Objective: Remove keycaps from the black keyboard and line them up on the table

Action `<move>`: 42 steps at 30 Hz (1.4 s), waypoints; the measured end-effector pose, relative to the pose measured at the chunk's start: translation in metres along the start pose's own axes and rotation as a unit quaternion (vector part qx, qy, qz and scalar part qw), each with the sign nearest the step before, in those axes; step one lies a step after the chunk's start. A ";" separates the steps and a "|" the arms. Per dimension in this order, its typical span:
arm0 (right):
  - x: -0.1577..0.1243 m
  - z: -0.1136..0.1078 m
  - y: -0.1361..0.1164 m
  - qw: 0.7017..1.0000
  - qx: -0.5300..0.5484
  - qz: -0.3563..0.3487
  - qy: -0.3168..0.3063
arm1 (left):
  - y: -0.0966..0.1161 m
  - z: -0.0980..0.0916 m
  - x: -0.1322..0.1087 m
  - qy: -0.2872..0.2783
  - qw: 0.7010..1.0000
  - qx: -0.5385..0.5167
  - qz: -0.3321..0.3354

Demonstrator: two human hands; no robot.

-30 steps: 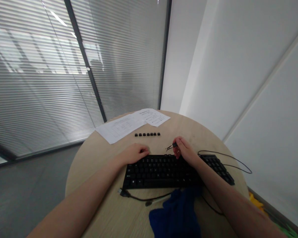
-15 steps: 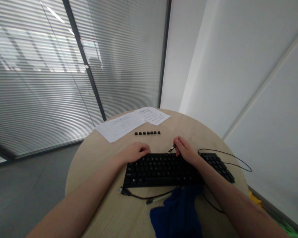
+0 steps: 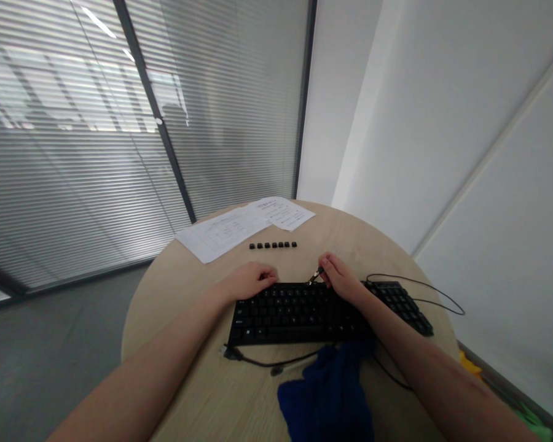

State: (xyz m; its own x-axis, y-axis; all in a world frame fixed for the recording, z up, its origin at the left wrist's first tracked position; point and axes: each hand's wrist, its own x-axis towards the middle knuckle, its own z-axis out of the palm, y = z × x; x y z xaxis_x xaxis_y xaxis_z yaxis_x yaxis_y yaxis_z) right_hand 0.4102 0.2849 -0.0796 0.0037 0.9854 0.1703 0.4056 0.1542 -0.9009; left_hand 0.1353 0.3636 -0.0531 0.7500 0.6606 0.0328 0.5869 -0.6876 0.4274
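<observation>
A black keyboard (image 3: 295, 313) lies across the round table in front of me. My left hand (image 3: 253, 279) rests on its far left edge with the fingers curled over that edge; the fingertips are partly hidden. My right hand (image 3: 338, 276) is closed around a small keycap puller (image 3: 316, 274) with a dark handle and a shiny metal end. The metal end points down and left, at the keyboard's top row near its middle. Beyond the keyboard, several loose black keycaps (image 3: 274, 245) sit in a straight row.
Printed sheets (image 3: 225, 233) lie at the table's (image 3: 166, 294) far left. A blue cloth (image 3: 327, 393), a cable with a USB plug (image 3: 233, 353) and a small brush-like item (image 3: 279, 370) are on the near side. A thin cable (image 3: 447, 298) loops at right.
My right hand and the keycap puller have shifted very slightly left along the top row. My left hand stays on the keyboard's edge. The whole view has moved a little.
</observation>
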 end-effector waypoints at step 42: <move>-0.007 0.007 0.004 0.993 -0.063 -0.095 -0.036 | -0.001 0.001 0.000 0.000 1.000 -0.002 0.006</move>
State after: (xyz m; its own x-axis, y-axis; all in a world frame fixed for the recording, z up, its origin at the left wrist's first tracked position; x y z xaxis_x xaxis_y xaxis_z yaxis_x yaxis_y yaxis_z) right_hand 0.4058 0.2790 -0.0876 -0.1480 0.9424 0.3000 0.5034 0.3329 -0.7973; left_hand 0.1351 0.3643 -0.0548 0.7573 0.6519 0.0377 0.5764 -0.6945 0.4306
